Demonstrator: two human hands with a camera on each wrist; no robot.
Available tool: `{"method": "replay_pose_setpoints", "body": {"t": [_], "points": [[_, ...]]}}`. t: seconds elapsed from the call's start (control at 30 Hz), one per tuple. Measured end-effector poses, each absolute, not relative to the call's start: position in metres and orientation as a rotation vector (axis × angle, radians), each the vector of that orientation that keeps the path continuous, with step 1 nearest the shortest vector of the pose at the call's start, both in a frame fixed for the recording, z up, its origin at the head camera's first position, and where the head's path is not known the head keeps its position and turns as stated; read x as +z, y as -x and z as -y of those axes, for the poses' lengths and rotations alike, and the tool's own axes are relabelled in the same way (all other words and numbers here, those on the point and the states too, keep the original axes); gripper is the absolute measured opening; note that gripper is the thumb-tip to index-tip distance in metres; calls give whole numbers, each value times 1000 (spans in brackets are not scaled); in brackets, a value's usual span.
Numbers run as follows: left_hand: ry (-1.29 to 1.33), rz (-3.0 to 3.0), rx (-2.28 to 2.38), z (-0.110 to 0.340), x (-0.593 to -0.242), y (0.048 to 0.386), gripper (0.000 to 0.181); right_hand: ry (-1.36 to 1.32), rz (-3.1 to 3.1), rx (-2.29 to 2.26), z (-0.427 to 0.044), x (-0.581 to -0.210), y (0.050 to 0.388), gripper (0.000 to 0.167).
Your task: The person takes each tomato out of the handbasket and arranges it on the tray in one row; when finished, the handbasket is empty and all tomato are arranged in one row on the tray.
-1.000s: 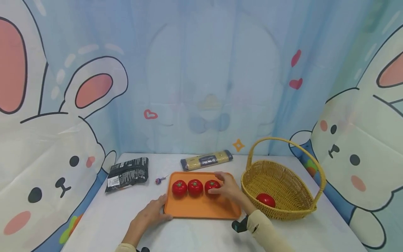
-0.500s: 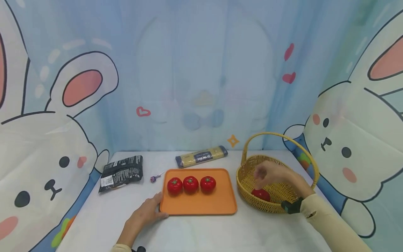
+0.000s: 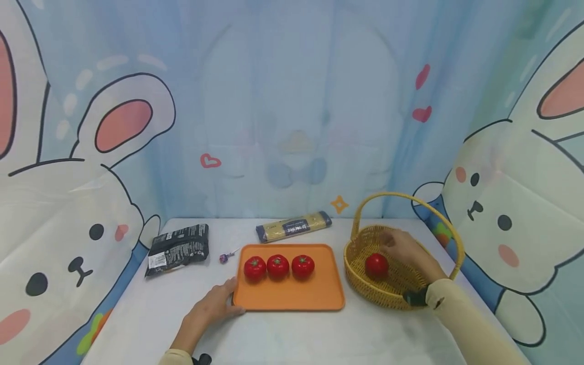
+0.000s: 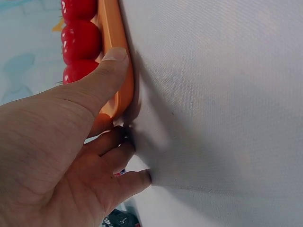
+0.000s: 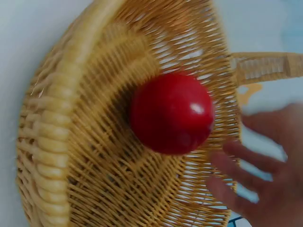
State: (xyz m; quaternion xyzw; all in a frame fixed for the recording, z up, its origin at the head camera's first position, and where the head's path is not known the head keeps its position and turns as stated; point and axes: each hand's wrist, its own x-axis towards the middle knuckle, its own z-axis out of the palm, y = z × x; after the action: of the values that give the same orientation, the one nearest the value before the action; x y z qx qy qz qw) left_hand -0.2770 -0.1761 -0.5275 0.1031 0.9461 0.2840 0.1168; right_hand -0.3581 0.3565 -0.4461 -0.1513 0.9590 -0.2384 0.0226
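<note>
In the head view, my left hand (image 3: pixel 213 306) holds the near left corner of an orange tray (image 3: pixel 292 300). The left wrist view shows the thumb (image 4: pixel 113 66) on the tray's rim and the other fingers around the corner, partly hidden. Three red tomatoes (image 3: pixel 278 266) stand in a row on the tray. Another tomato (image 3: pixel 376 265) sits inside the yellow wicker basket (image 3: pixel 365 287). My right hand (image 3: pixel 406 250) is at the basket, behind and right of that tomato. In the right wrist view its fingers are relaxed and apart from the tomato (image 5: pixel 173 113).
Behind the tray lies a yellow and dark blue packet (image 3: pixel 294 226). A small purple lollipop (image 3: pixel 224 258) is left of the tray, and a black bag (image 3: pixel 179 248) lies farther left. The basket's tall handle (image 3: pixel 410 196) arches over it. A rabbit-print curtain (image 3: pixel 292 101) hangs behind the table.
My right hand has left the tray's rightmost tomato and moved right to the basket. The basket's tomato has shifted back from the near wall and is released. My left hand stays at the corner.
</note>
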Motion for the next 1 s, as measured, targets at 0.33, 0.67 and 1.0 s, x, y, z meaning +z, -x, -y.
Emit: {"method": "replay_pose_setpoints", "body": {"t": [0.33, 0.67, 1.0], "points": [[-277, -2752, 827, 179, -536, 283, 96, 351, -2951, -785, -348, -466, 365, 52], [-289, -2753, 845, 170, -522, 277, 89, 166, -2741, -702, -356, -451, 371, 59], [-307, -2762, 852, 177, -544, 288, 96, 137, -2690, -846, -356, -447, 365, 60]]}}
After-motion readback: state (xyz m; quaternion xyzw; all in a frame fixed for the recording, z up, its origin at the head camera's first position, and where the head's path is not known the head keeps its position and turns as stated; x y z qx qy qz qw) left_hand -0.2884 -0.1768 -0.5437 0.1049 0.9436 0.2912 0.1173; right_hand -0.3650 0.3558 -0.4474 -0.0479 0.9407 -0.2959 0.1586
